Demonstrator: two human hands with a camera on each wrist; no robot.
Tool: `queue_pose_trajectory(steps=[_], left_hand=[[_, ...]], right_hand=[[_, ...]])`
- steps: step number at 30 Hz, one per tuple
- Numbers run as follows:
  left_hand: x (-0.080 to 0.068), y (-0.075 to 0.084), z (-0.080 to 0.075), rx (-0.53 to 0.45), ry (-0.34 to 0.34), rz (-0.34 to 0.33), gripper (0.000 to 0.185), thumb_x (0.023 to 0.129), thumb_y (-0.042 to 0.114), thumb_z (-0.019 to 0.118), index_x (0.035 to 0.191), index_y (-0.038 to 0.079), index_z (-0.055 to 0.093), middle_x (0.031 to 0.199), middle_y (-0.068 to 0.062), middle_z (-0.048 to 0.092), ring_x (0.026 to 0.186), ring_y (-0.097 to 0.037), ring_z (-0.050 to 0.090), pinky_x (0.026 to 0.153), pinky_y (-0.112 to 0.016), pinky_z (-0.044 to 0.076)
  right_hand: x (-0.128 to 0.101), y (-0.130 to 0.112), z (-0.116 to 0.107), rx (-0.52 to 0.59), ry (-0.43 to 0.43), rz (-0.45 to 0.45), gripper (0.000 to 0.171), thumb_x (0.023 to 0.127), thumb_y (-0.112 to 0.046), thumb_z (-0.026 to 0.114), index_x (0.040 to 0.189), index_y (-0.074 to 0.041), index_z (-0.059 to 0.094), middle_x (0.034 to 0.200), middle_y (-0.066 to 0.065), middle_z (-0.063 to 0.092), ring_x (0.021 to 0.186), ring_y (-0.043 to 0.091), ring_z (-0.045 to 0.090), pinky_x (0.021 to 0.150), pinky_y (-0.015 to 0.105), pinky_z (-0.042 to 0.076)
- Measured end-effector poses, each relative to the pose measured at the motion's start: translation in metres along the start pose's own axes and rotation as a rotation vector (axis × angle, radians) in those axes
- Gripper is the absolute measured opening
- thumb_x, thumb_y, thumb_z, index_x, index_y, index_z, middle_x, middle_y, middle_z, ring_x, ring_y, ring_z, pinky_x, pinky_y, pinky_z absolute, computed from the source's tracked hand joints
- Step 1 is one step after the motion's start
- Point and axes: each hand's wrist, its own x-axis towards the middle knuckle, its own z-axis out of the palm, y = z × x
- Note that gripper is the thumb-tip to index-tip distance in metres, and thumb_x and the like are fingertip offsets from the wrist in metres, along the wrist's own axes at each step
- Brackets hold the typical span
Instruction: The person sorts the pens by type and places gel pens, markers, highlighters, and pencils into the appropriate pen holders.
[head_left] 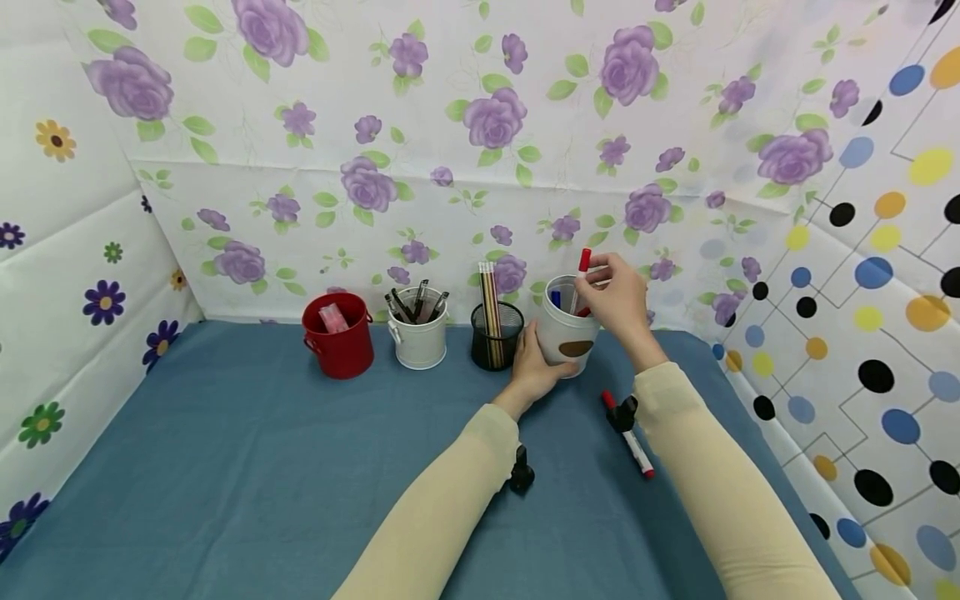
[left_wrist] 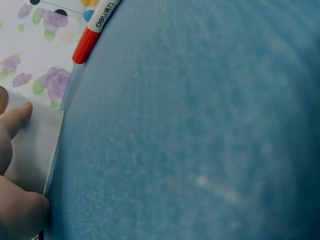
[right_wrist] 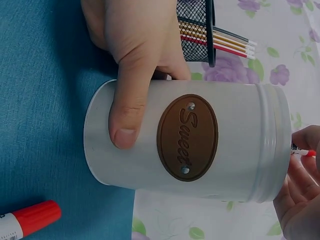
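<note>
Step in hand: loading markers into the white tin (head_left: 568, 333); one red marker (head_left: 581, 271) is at the tin's mouth, tip down, seemingly part-way in.
Right hand (head_left: 618, 296): fingers pinch the red marker near its upper end, above the tin's rim; the right wrist view shows only the fingertips beside the rim.
Left hand (head_left: 534, 367): fingers and thumb wrapped round the tin's lower wall, steadying it; thumb flat on the wall beside the brown "Sweet" plate (right_wrist: 187, 137).
Tin: upright on the blue table (head_left: 225, 467), at the right end of the row, just beside the black mesh cup (head_left: 497, 335); a blue-capped marker (head_left: 556, 297) already stands inside.
Outstanding item: a second red marker (head_left: 630, 437) lies flat on the table near the right forearm, apart from the tin.
Other holders: white pail (head_left: 420, 337) with pens and red pail (head_left: 339, 335), further left, untouched.
Next move, judged: lower the held marker straight down and release only once it is seated; the left hand should keep its hold so the tin does not tip. The loose marker would then call for a fresh pinch off the table.
Risk, judged: marker catching on the rim or on those already inside.
</note>
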Motion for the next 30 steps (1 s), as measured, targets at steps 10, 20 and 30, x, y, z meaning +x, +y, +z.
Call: queue_pose_trajectory(steps=[10, 20, 30], left_hand=[[0.0, 0.0, 0.001, 0.005, -0.001, 0.01, 0.114, 0.088, 0.032, 0.089, 0.171, 0.026, 0.011, 0.174, -0.008, 0.022, 0.157, -0.03, 0.03, 0.128, -0.049, 0.029], [0.0, -0.002, 0.002, -0.002, -0.002, 0.019, 0.115, 0.089, 0.031, 0.089, 0.172, 0.026, 0.01, 0.174, -0.007, 0.023, 0.157, -0.029, 0.031, 0.128, -0.048, 0.029], [0.001, -0.003, 0.001, 0.005, 0.0, 0.026, 0.115, 0.089, 0.03, 0.089, 0.171, 0.028, 0.01, 0.175, -0.005, 0.019, 0.159, -0.028, 0.026, 0.129, -0.048, 0.026]], right_hand=[[-0.001, 0.001, -0.002, -0.011, -0.021, -0.008, 0.032, 0.1, -0.016, 0.073, 0.129, -0.003, 0.067, 0.109, 0.02, 0.077, 0.097, 0.038, 0.075, 0.081, 0.054, 0.063], [-0.016, -0.001, -0.021, 0.002, -0.001, -0.07, 0.031, 0.102, -0.018, 0.066, 0.131, -0.006, 0.067, 0.109, 0.017, 0.077, 0.093, 0.034, 0.075, 0.08, 0.05, 0.062], [-0.051, 0.012, -0.069, -0.115, -0.122, -0.127, 0.023, 0.102, -0.019, 0.069, 0.122, -0.009, 0.072, 0.104, 0.013, 0.077, 0.09, 0.029, 0.075, 0.075, 0.035, 0.059]])
